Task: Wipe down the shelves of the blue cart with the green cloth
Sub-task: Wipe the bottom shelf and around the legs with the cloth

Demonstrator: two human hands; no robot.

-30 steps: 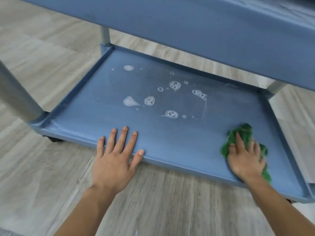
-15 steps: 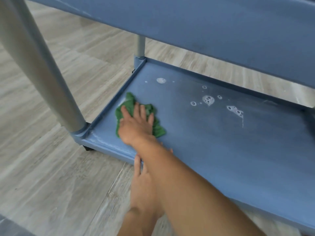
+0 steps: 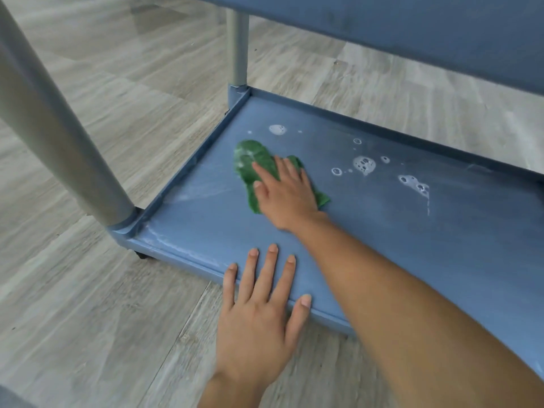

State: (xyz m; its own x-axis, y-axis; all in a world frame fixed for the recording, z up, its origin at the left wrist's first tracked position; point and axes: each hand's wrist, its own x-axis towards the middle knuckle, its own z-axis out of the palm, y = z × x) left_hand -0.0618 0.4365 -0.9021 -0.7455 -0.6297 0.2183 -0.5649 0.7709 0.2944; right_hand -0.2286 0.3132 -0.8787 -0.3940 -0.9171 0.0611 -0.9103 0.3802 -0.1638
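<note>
The blue cart's bottom shelf (image 3: 382, 231) lies low in front of me, with a raised rim. My right hand (image 3: 287, 191) presses flat on the green cloth (image 3: 253, 163) near the shelf's left side, fingers spread over it. White foam blobs (image 3: 364, 164) dot the shelf behind and to the right of the cloth. A wet smear (image 3: 188, 195) runs along the left rim. My left hand (image 3: 259, 307) rests open, palm down, on the shelf's front edge, holding nothing. The cart's upper shelf (image 3: 441, 33) overhangs at the top.
A grey post (image 3: 53, 122) rises from the shelf's near left corner and another grey post (image 3: 238, 45) from the far left corner. A small black caster (image 3: 141, 256) shows under the front corner. Pale wood-plank floor (image 3: 88, 304) surrounds the cart.
My right hand swept the cloth from the shelf's right front across to the left, then slid farther back. Foam blobs near the front are gone. My left hand stayed on the front edge.
</note>
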